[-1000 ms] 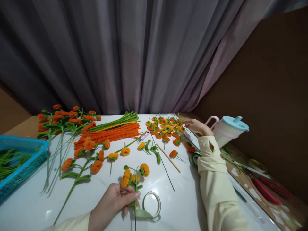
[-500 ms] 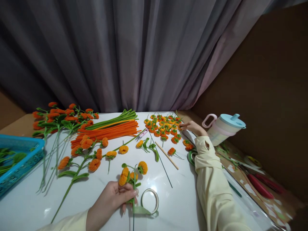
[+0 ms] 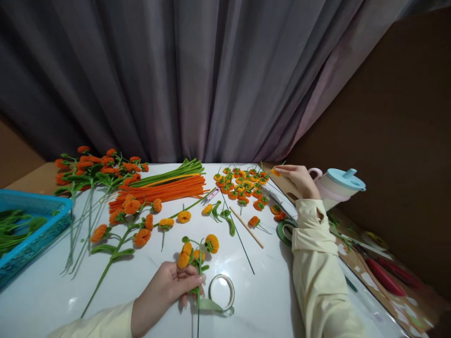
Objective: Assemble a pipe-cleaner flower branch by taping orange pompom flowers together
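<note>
My left hand (image 3: 171, 287) pinches the stem of a small spray of yellow-orange fuzzy-wire flowers (image 3: 212, 243) near the front of the table. A strip of pale green tape runs from that stem to a tape roll (image 3: 221, 293) standing on its edge to the right. My right hand (image 3: 299, 180) reaches to the far right, its fingertips closed on a single yellow-orange flower (image 3: 275, 172). That flower is just right of a cluster of orange and yellow flower heads (image 3: 246, 185) with short green stems. A finished-looking branch of orange flowers (image 3: 142, 237) lies to the left.
Bundles of orange (image 3: 162, 190) and green fuzzy wires (image 3: 176, 170) lie at the back. A blue basket (image 3: 35, 253) stands at left, a lidded cup (image 3: 340, 185) at right. A wooden stick (image 3: 246, 227), thin wire, green tape roll (image 3: 284, 232) and red-handled pliers (image 3: 385, 277) lie around.
My right hand has moved right from the flower cluster, with a yellow-orange flower in its fingertips. My left hand keeps its hold on the spray; the whole view has shifted slightly.
</note>
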Motion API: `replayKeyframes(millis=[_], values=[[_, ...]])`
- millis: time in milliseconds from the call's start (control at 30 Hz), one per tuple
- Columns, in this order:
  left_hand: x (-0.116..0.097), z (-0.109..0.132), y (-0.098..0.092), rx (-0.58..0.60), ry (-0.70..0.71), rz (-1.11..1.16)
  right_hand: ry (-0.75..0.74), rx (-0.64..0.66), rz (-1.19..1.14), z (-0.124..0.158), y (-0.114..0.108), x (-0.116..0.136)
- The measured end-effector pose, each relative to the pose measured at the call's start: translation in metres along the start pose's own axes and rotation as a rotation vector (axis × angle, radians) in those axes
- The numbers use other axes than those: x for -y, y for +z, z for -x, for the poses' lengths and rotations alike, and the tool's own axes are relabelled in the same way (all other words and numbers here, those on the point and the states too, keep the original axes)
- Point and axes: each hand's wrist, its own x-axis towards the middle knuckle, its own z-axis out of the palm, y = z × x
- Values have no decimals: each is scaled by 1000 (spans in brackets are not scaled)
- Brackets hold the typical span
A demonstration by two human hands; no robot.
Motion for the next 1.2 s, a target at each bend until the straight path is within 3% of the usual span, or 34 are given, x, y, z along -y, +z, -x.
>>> replayKeyframes(millis=[133,267,533,667,967,1200], values=[[4,-1,-1,5,-8,23,18,-50,-94,0,2,-3],[4,-2,-1,8,2,30,-9,-20,-218,0,2,8],[0,0,-1,25,13,44,1,347,-347,19,4,63],[0,-2,-1,40,29,51,-22,468,-400,35,12,86],[4,-2,-1,48,37,59,-25,764,-454,44,25,101],[0,0,-2,40,28,50,4,892,-462,60,49,117]])
